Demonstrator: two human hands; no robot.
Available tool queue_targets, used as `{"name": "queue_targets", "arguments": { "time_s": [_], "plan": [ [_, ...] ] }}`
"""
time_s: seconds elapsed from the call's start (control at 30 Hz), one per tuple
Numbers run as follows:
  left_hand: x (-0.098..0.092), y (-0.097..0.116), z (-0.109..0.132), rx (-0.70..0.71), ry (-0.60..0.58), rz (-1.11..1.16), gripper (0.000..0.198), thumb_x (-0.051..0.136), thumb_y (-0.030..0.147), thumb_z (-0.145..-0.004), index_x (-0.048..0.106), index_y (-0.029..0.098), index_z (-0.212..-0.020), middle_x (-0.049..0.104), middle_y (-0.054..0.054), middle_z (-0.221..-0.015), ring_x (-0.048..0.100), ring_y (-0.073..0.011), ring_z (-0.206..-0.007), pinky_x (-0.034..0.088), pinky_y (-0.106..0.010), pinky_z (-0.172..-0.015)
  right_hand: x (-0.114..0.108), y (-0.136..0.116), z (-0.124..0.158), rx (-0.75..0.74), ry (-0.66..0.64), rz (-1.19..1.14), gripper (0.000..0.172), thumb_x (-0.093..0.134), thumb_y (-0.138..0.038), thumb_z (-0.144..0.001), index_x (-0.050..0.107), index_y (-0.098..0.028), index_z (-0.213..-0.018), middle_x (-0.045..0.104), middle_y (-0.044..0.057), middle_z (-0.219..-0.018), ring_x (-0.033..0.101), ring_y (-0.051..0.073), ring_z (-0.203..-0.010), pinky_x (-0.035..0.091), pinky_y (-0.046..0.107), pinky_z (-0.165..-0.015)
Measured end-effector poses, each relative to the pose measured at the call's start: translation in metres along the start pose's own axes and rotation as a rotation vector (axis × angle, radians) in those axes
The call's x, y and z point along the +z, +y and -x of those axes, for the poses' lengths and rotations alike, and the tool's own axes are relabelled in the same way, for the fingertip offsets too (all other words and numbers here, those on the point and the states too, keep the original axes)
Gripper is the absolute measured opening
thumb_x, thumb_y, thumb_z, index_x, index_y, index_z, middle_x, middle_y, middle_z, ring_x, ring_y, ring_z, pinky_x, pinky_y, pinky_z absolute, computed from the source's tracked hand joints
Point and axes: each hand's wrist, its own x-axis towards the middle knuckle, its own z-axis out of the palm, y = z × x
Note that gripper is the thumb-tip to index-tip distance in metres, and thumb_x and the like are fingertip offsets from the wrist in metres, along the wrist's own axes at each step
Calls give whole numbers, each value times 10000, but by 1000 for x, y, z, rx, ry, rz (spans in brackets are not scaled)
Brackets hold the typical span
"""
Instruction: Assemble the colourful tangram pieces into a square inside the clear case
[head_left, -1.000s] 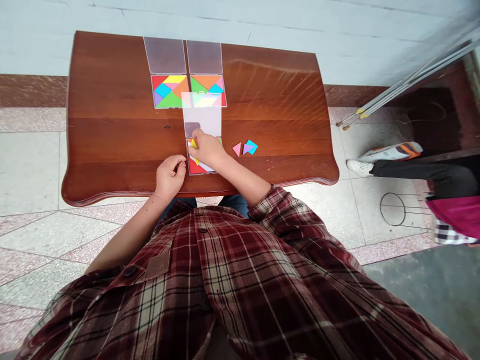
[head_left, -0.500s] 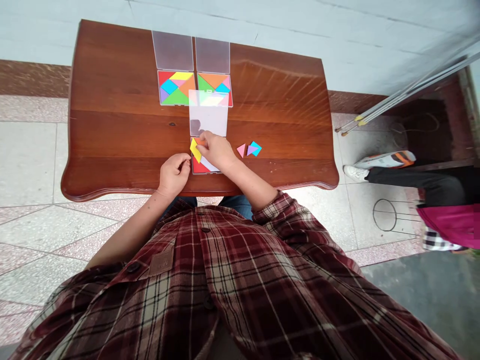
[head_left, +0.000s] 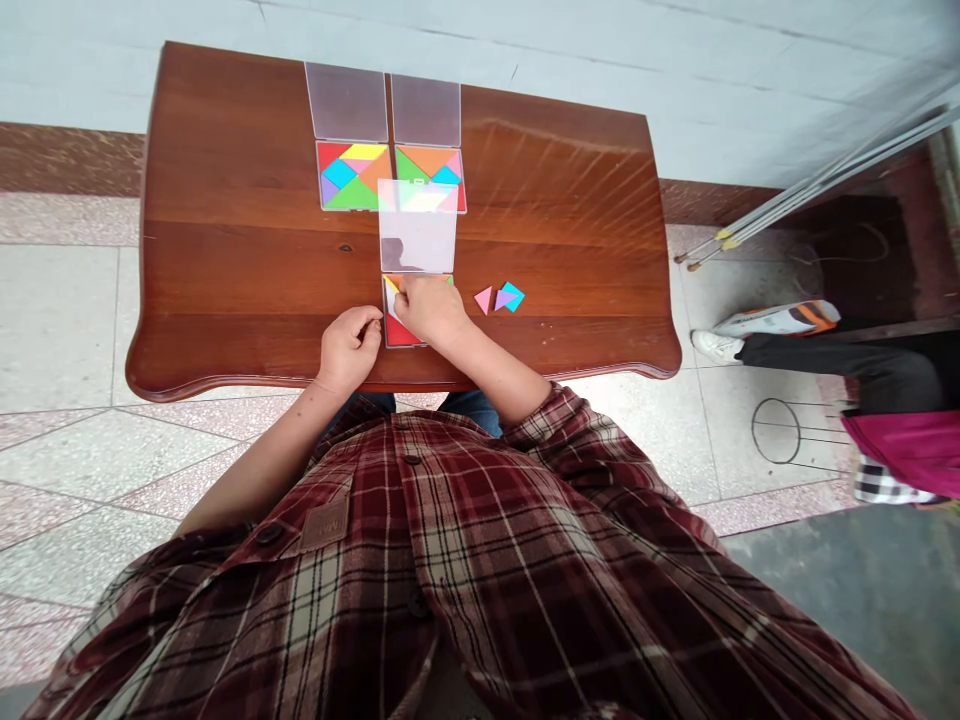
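**Tangram lot, mid-handling**

Near tangram case (head_left: 397,335): shallow, open, lying just short of the near edge of the polished wooden surface (head_left: 225,300), about midway along it. A red tile (head_left: 399,333) showed at its near corner and a yellow tile (head_left: 389,284) at its far left corner; the rest was mostly hidden. Its clear lid (head_left: 417,226) lay flat beyond it, apparently folded back to leave the tray unobstructed.

Right hand (head_left: 429,310): curled over the tray, fingers pressed down among the tiles. The hand hid whether it grasped one.

Left hand (head_left: 349,350): loosely clenched, resting on the surface beside the case, nothing visible in it, seemingly kept out of the right hand's way.

Loose tiles: a pink triangle (head_left: 484,300), a purple triangle (head_left: 502,301) and a blue tile (head_left: 514,295), grouped right of the case, likely placed within the right hand's reach.

Far left case (head_left: 352,176) and far right case (head_left: 430,178): filled with coloured tiles, side by side near the far edge, lids folded back, clear of the hands.
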Motion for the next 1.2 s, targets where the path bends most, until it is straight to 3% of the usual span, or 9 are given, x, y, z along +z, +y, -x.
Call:
{"name": "queue_targets", "arguments": {
  "time_s": [0.23, 0.47, 0.8, 0.97, 1.07, 1.2],
  "plan": [
    [0, -1, -1, -19, -13, -13, 198, 459, 242, -877, 649, 197, -913, 719, -43, -937, 656, -189, -892, 527, -318, -885, -2, 18, -10, -17, -45, -208, 192, 474, -152, -850, 657, -202, -819, 693, 49, -800, 666, 229, -836, 525, 355, -783],
    [0, -1, -1, -8, -3, -1, 191, 467, 233, -876, 652, 195, -907, 721, -36, -928, 650, -179, -870, 524, -310, -865, 2, 14, -8, 38, -55, -346, 113, 538, -151, -868, 621, -173, -942, 662, 35, -817, 668, 209, -824, 542, 364, -809],
    [0, -2, 0, 4, 3, -5, 193, 466, 236, -879, 652, 192, -909, 717, -38, -916, 651, -178, -866, 525, -303, -864, -1, 14, -3, -14, -60, -196, 249, 457, -103, -879, 681, -145, -979, 720, 73, -921, 669, 232, -919, 497, 360, -873],
    [1, -3, 0, 9, 4, -13, 197, 469, 238, -877, 656, 189, -919, 722, -40, -931, 653, -177, -873, 526, -303, -870, -2, 14, -1, -69, -83, -239, 267, 450, -99, -864, 698, -147, -950, 716, 54, -895, 668, 203, -905, 482, 327, -879],
    [1, -5, -1, 23, 16, -16, 206, 473, 249, -877, 665, 187, -917, 727, -41, -923, 657, -177, -859, 528, -304, -859, -7, 31, 2, -53, 14, -325, 252, 457, -122, -869, 698, -151, -938, 703, 44, -884, 658, 187, -861, 485, 317, -850],
    [0, -7, -2, 37, 33, -23, 208, 478, 251, -875, 672, 190, -915, 729, -39, -908, 659, -177, -842, 527, -302, -836, -19, 80, 14, 74, 199, -465, 259, 480, -167, -875, 685, -149, -1031, 692, 31, -873, 640, 160, -768, 499, 304, -783]
  ]
}}
